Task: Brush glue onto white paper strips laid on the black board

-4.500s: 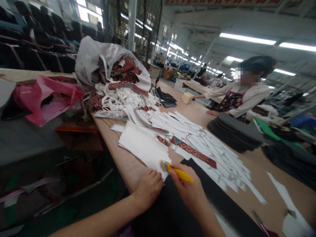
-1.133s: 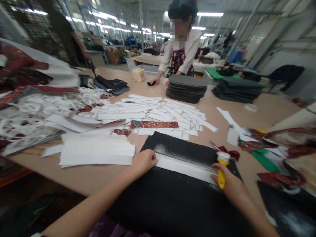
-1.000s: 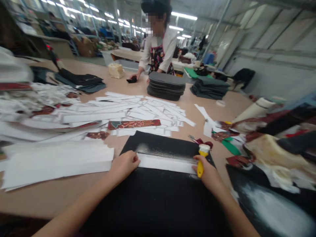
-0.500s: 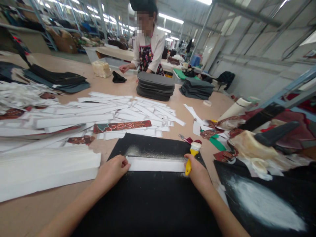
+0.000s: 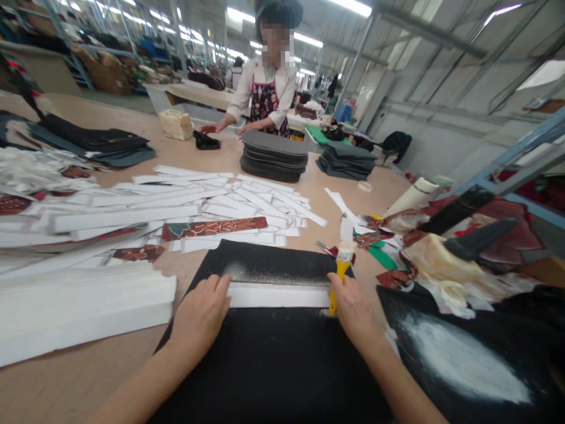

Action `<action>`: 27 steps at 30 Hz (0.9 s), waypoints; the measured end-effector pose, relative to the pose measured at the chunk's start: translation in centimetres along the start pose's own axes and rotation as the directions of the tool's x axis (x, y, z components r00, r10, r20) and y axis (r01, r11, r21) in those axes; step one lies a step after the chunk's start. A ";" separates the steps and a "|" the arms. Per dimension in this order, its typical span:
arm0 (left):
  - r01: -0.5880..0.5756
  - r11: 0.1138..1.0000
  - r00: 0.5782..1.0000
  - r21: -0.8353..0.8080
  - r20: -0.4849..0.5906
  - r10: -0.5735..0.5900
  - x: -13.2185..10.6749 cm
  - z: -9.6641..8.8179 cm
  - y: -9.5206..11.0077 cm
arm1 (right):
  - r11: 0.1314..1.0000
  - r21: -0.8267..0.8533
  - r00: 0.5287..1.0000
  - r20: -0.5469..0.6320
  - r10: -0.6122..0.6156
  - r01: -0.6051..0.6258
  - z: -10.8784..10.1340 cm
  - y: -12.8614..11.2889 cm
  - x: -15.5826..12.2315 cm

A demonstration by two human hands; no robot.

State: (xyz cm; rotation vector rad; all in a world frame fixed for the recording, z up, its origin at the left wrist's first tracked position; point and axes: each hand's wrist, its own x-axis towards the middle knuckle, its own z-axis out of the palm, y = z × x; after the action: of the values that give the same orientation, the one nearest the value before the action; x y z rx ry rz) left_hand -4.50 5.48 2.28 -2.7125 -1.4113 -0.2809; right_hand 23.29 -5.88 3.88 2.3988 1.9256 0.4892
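A white strip (image 5: 278, 295) lies crosswise on a black sheet (image 5: 273, 353), whose far part is speckled with white. My left hand (image 5: 203, 309) rests at the strip's left end, fingers stretched out and lying flat. At the right end, my right hand (image 5: 353, 309) is closed around the yellow handle of a paintbrush (image 5: 339, 271). The brush stands with its whitish bristles up, and its lower end is beside the strip. Just behind the brush lies a pair of scissors (image 5: 324, 247), partly hidden by it.
Many white strips (image 5: 185, 200) are spread beyond the sheet, with a patterned brown piece (image 5: 216, 227) among them. White sheets (image 5: 88, 312) are stacked at left. A white-smeared black board (image 5: 468, 353) and scraps lie right. Across the table, a person stands behind stacked dark pieces (image 5: 273, 156).
My left hand has gone from a pinch at the strip's end to lying flatter over it. The brush has tipped more upright. The person opposite has brought both hands down to the table.
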 end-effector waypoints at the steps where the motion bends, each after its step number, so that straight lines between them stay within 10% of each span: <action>1: -0.070 0.998 0.996 0.011 -0.058 0.070 -0.3 0.3 0.3 | 0.998 0.053 1.000 -0.020 -0.023 0.024 -0.8 -0.3 -0.1; 6: -0.359 0.933 0.911 -0.029 -0.229 0.343 -1.7 2.8 1.4 | 0.709 0.673 0.978 -0.126 -0.169 0.209 -3.8 -4.8 -0.2; 10: -0.386 0.923 0.889 -0.003 -0.267 0.371 -2.3 3.9 1.6 | 0.456 0.885 0.996 0.070 0.064 -0.091 -2.5 -5.0 0.7; 16: -0.374 0.928 0.888 0.001 -0.289 0.358 -2.5 4.0 1.8 | 0.658 0.544 0.832 0.150 0.534 -0.521 -1.0 3.3 -0.8; 21: -0.372 0.928 0.879 0.027 -0.312 0.361 -2.5 4.3 1.7 | 0.683 0.664 0.946 0.129 0.297 -0.305 -1.3 4.2 -2.6; 25: -0.341 0.939 0.899 0.033 -0.280 0.337 -2.5 3.9 2.5 | 0.778 0.431 0.879 0.084 0.470 -0.457 -2.2 4.4 -1.4; 27: -0.316 0.949 0.918 0.016 -0.248 0.310 -2.6 3.4 3.6 | 0.794 0.494 0.926 0.064 0.372 -0.354 -3.1 3.2 0.2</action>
State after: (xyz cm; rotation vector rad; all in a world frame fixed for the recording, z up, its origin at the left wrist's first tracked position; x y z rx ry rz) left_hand -2.59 1.75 -1.44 -2.7463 -0.8985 -0.5919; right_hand 25.50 -6.99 7.56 3.1347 1.7681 0.0231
